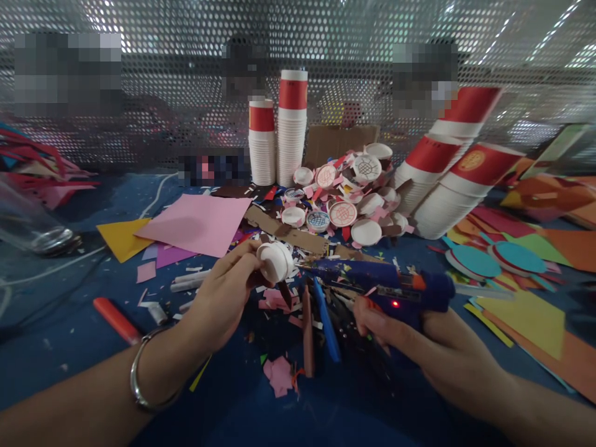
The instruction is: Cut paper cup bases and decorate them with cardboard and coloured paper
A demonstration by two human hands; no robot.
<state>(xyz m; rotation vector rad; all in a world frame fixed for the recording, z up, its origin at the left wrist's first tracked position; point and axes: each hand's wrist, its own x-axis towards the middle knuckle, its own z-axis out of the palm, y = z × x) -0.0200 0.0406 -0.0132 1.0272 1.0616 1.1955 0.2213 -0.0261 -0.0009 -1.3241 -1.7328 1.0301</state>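
Observation:
Between thumb and fingers, my left hand (228, 288) pinches a small white paper cup piece (275, 262), a cut-down cup bottom with a dark brown strip hanging below it. My right hand (410, 329) is wrapped round a blue hot glue gun (386, 279) whose red light is lit. Its nozzle points left, at or very near the right side of the cup piece; whether it touches I cannot tell. A clear glue stick (484, 292) pokes out of the gun's back end. Just beyond lies a heap of decorated cup pieces (342, 214).
Red-and-white paper cup stacks (292, 136) stand at the back, with leaning stacks (447, 180) at right. Pink paper (195, 223) lies left, coloured sheets (526, 316) right. A red knife-like tool (116, 320), a blue marker (327, 320) and paper scraps cover the blue table. A perforated metal screen rises behind.

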